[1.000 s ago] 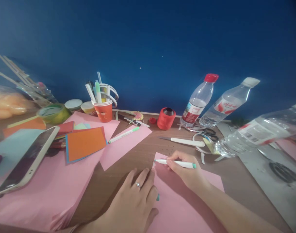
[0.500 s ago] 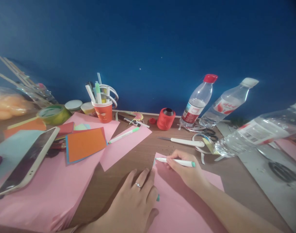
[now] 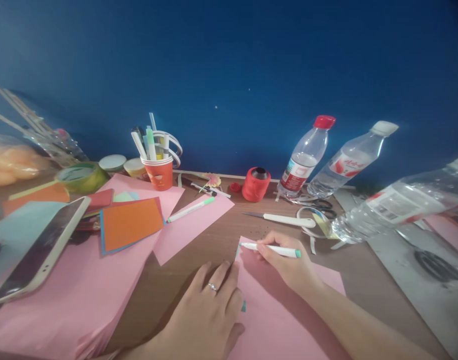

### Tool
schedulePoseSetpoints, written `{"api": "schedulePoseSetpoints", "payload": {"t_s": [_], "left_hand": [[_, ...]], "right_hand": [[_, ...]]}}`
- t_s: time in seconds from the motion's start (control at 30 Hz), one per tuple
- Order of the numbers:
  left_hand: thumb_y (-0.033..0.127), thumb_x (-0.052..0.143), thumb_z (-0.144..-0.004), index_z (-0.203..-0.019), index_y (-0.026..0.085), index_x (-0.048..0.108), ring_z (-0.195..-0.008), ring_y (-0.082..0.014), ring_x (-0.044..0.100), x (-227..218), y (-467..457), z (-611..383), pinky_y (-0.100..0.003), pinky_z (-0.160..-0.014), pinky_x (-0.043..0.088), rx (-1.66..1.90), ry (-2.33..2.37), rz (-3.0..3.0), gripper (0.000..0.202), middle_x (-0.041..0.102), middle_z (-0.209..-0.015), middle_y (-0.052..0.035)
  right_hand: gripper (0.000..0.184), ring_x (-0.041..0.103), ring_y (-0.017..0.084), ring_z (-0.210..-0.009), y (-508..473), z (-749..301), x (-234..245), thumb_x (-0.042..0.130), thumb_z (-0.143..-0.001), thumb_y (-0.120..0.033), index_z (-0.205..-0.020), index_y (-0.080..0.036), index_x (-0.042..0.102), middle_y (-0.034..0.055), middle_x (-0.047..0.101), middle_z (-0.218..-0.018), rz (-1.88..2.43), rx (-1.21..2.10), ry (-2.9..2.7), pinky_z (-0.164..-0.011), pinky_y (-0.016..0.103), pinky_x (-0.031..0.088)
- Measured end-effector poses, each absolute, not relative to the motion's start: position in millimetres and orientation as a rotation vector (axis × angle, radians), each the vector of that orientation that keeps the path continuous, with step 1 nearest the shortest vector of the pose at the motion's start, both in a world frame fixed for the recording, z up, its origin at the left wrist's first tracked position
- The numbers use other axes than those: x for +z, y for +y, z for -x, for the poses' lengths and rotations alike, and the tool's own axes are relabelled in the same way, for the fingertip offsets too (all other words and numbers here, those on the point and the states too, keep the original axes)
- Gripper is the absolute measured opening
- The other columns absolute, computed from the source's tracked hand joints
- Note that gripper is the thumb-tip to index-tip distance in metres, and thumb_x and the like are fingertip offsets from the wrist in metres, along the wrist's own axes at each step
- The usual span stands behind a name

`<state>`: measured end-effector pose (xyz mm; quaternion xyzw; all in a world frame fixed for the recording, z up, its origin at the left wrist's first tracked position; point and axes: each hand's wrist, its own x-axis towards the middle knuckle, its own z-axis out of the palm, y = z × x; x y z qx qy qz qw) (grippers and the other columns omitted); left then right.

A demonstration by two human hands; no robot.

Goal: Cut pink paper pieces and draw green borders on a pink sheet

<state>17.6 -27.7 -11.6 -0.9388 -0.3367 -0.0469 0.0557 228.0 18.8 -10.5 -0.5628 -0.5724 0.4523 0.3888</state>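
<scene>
My right hand [image 3: 289,262] is closed around a white marker [image 3: 277,249] with a green end. The marker's tip touches a pink sheet of paper [image 3: 274,320] near its top left corner, where a short green line shows along the edge. My left hand [image 3: 210,310], a ring on one finger, lies palm down over the sheet's left edge with its fingers stretched out. A small green piece [image 3: 243,306] pokes out beside its index finger; whether the hand grips it I cannot tell.
A craft knife [image 3: 289,220] lies beyond the sheet, near a red thread spool [image 3: 256,184]. Water bottles [image 3: 304,160] stand at the right. To the left are a capped green marker [image 3: 190,210], a red paper cup [image 3: 159,174] of pens, coloured cards [image 3: 133,225] and a phone [image 3: 41,250].
Both hands hold nearly the same pose. The marker tip stays at the sheet's top left corner, and the whole view has shifted very slightly.
</scene>
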Motion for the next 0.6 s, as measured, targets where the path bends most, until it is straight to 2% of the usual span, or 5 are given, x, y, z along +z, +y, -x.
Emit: {"api": "schedulePoseSetpoints", "payload": {"t_s": [0.3,0.5,0.6], "left_hand": [[0.051,0.043,-0.090,-0.098,0.017,0.061,-0.115,-0.0300,0.042,-11.7,-30.3,-16.1,-0.048,-0.095,0.019,-0.131,-1.025,2.857,0.039,0.049,-0.133,-0.0126],[0.052,0.044,-0.089,-0.094,0.019,0.062,-0.114,-0.0298,0.045,-10.4,-28.4,-16.5,-0.048,-0.093,0.021,-0.137,-1.041,2.867,0.038,0.053,-0.128,-0.0116],[0.052,0.044,-0.089,-0.094,0.019,0.062,-0.113,-0.0293,0.045,-10.2,-27.2,-17.1,-0.047,-0.092,0.023,-0.146,-1.029,2.869,0.038,0.053,-0.129,-0.0115]], "right_hand": [[0.020,0.058,0.015,-0.057,17.9,-229.3,-10.5,0.061,-0.077,-0.032,-0.065,-0.016,0.060,0.0024,0.067,-0.063,1.440,1.218,-1.520,-0.052,0.023,0.042],[0.022,0.061,0.017,-0.061,18.9,-227.5,-11.0,0.059,-0.080,-0.038,-0.074,-0.016,0.062,0.0034,0.068,-0.065,1.465,1.150,-1.403,-0.057,0.026,0.047],[0.020,0.060,0.016,-0.060,18.3,-227.4,-9.3,0.060,-0.079,-0.036,-0.072,-0.016,0.061,0.0024,0.067,-0.064,1.443,1.180,-1.407,-0.057,0.025,0.046]]}}
